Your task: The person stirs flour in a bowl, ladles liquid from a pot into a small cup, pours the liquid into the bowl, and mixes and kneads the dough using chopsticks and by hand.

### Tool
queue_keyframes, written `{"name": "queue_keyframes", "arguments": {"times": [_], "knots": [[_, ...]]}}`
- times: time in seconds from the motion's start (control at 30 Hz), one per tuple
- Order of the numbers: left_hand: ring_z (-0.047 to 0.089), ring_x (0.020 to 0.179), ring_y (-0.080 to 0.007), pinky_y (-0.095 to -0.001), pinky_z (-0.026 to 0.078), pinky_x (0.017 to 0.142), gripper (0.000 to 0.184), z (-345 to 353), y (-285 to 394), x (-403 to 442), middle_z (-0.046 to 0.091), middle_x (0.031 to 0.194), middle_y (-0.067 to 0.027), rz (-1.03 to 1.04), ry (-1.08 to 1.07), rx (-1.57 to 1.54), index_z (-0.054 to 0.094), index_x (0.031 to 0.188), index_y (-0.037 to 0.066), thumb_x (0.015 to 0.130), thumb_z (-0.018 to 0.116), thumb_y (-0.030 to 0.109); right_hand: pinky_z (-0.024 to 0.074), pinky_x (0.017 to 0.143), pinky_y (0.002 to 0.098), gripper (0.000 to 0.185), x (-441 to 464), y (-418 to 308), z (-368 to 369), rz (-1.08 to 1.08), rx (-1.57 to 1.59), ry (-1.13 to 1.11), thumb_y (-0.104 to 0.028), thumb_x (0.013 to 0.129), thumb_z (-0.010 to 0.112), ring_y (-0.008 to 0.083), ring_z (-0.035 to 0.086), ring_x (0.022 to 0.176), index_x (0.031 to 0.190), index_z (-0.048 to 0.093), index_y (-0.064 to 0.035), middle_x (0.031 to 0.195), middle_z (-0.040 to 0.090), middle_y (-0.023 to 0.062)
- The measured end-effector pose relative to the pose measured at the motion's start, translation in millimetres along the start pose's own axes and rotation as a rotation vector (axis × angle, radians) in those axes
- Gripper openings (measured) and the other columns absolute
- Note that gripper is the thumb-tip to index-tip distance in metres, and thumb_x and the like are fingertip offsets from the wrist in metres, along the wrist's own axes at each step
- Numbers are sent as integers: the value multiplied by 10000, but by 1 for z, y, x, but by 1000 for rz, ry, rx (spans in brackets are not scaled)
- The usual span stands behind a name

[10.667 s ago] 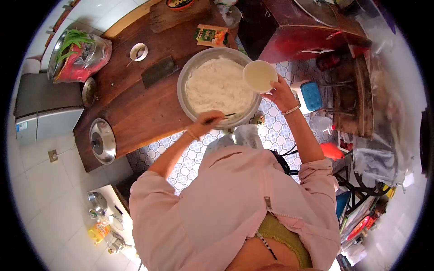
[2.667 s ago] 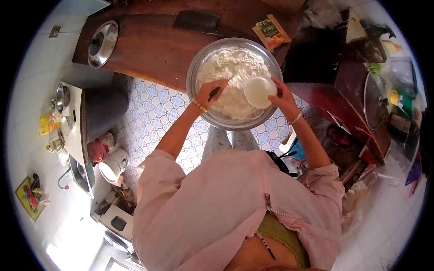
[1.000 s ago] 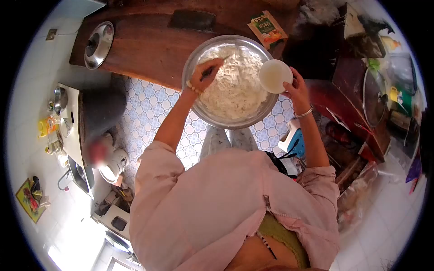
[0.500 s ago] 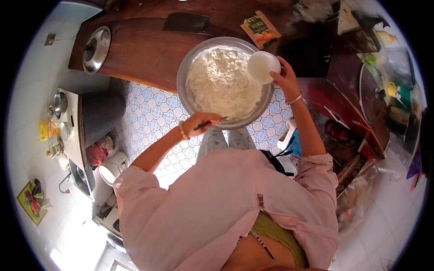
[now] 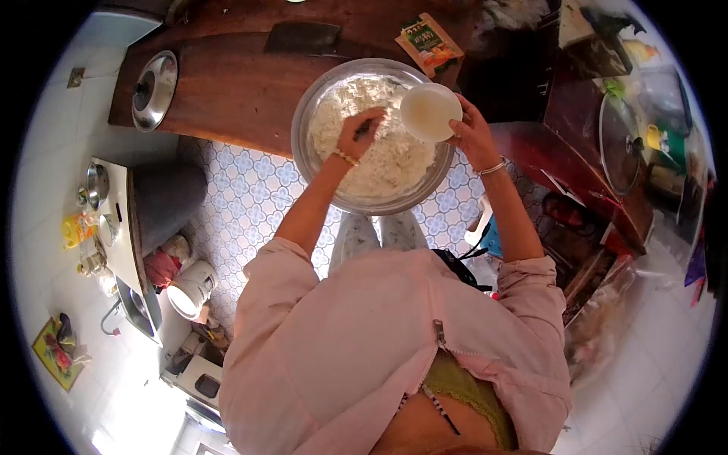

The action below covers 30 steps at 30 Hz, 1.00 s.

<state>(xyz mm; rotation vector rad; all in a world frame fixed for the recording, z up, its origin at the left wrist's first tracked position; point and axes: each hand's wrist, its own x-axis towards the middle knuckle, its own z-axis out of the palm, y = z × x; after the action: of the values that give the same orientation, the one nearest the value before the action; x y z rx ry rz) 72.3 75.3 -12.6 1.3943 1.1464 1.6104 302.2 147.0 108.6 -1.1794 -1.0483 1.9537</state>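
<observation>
A large metal basin (image 5: 302, 155) holds white flour (image 5: 394, 171), partly clumped. My left hand (image 5: 356, 136) is over the flour at the basin's left side, closed around dark chopsticks (image 5: 362, 130); their tips are hidden. At the basin's right rim, my right hand (image 5: 473, 136) grips a small white bowl (image 5: 428, 112) by its edge. The bowl is tilted over the flour, with a cloudy pale liquid visible inside it.
A printed packet (image 5: 430, 45) lies behind the basin on the brown wooden table (image 5: 227, 83). A metal lid (image 5: 156, 89) rests at the table's left end. A glass lid (image 5: 620, 144) leans at the right. A white bucket (image 5: 192, 288) stands at the lower left.
My left hand has moved up and inward from the basin's near rim to over the flour, still holding the chopsticks. The bowl in my right hand has shifted slightly left.
</observation>
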Motion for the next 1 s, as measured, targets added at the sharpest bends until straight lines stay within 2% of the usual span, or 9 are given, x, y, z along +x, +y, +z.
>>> {"name": "queue_keyframes", "arguments": {"times": [0.1,0.3,0.37,0.47,0.5,0.57,0.67,0.73,1.0], "knots": [[599,845,-129,-192,444,730,228,6,37,-25,635,952,-94,-253,-223,-100,597,1008,-5,814,516,-91,540,736,370,625,6,7,-3,7,96,-47,-111,776,629,195,554,1002,1320,323,-66,1146,508,89],[546,706,-90,-217,429,615,267,-52,99,-65,627,929,-49,-1074,-552,-202,594,1036,36,799,529,-70,540,700,338,631,7,4,2,11,-10,47,-81,757,636,176,557,977,1313,339,-58,1121,523,82],[467,577,-67,-215,369,512,260,-74,130,-63,596,801,-9,-254,-731,217,593,1055,55,805,570,-15,531,703,321,626,3,3,0,8,-126,80,-75,751,639,173,555,968,1309,355,-61,1107,530,80],[451,558,-65,-218,344,490,240,-71,118,-96,550,741,-4,-240,-703,81,594,1043,58,804,604,33,510,717,290,627,-2,10,-15,-60,-288,104,-68,736,654,165,549,953,1301,382,-67,1082,541,76],[450,554,-74,-219,352,497,234,-60,119,-100,540,730,-11,-955,-623,-150,592,1052,46,819,584,68,498,729,278,633,-2,13,-19,-126,-329,91,-67,726,665,160,544,947,1298,393,-69,1071,545,75],[394,528,-59,-206,333,487,242,-32,118,-75,486,660,1,-1286,-494,-125,586,1083,32,858,534,105,483,767,282,648,-15,8,-21,-96,-346,89,-63,715,671,163,541,954,1298,389,-58,1078,543,78],[353,518,-41,-193,319,477,235,-33,61,-63,440,633,23,-511,-462,-127,585,1077,21,880,506,123,448,844,298,674,-23,9,-31,-109,-404,70,-56,694,683,172,535,975,1298,385,-44,1100,539,84],[366,531,-44,-201,330,482,213,-50,74,-40,447,648,21,-789,-335,-221,591,1051,18,871,523,107,399,921,315,675,-37,4,-27,-127,-517,35,-46,679,683,191,518,1036,1290,395,-42,1162,520,98],[605,797,-141,-262,483,735,249,-129,112,-64,646,905,-97,-317,-542,248,576,1048,13,815,512,-50,418,875,309,670,-44,30,6,-87,-584,-239,-61,690,685,187,508,988,1291,390,-38,1141,512,114]]}}
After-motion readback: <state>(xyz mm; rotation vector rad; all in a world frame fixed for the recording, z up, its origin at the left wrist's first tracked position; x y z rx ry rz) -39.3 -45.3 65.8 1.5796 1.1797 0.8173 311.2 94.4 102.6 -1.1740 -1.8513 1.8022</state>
